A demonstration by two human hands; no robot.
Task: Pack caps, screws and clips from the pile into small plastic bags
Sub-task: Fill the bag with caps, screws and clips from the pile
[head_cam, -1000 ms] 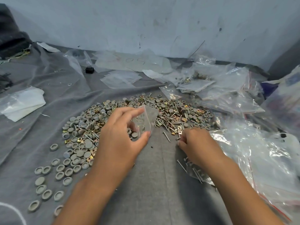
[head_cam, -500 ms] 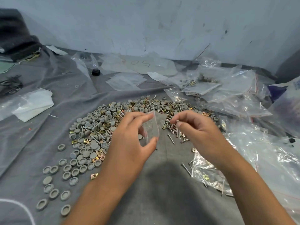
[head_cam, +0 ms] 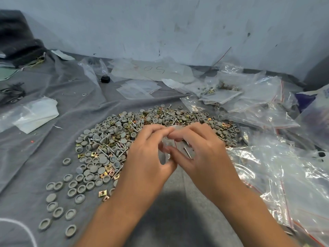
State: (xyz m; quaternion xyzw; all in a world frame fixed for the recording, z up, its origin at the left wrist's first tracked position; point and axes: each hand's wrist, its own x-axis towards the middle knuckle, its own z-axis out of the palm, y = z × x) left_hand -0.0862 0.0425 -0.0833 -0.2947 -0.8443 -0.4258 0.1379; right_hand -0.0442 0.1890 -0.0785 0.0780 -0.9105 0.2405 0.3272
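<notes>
Since the earlier frame the right hand (head_cam: pixel 201 154) has come in from beside the pile and now meets the left hand (head_cam: pixel 147 157), fingertips touching over the near edge of the pile.

Surface: grey cloth (head_cam: pixel 53 139), creased, covering the whole work area. Behind it a pale, scuffed wall (head_cam: pixel 160 29). A pile of grey caps, screws and brass clips (head_cam: pixel 114 139) lies mid-cloth; loose grey caps (head_cam: pixel 71 189) trail toward the near left. Heaped clear plastic bags (head_cam: pixel 267 107) fill the right side, some with red seal strips. A folded white bag (head_cam: pixel 35 114) lies at far left, a small black object (head_cam: pixel 105 79) near the back.

Hands: both raised just above the cloth, palms down, forearms converging. Left thumb and fingers pinch a small clear plastic bag (head_cam: pixel 167 148), mostly hidden between the hands. Right-hand fingers curl at the bag's top edge; a screw (head_cam: pixel 187 152) shows under its palm, and it is not clear whether the hand holds the screw or the bag.
</notes>
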